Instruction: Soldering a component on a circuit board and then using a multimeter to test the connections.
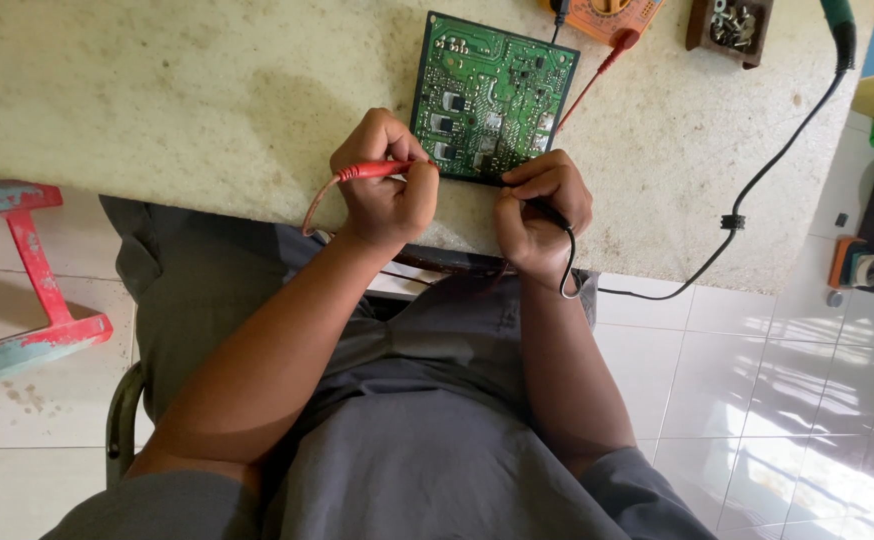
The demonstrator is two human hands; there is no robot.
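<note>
A green circuit board (490, 95) lies flat on the worn pale table (207, 90), its near edge by my hands. My left hand (387, 185) grips a red test probe (369, 171) like a pen, tip pointing at the board's near left edge. My right hand (545, 205) is closed around a black test probe (554, 214) at the board's near right corner; its black lead loops down past my wrist. The probe tips are hidden by my fingers.
An orange multimeter (605, 14) sits beyond the board, with a red lead (597, 78) running from it. A small brown box of screws (729, 28) stands at the back right. A black cable (757, 180) crosses the table's right side. A red and teal frame (27, 280) stands on the tiled floor at left.
</note>
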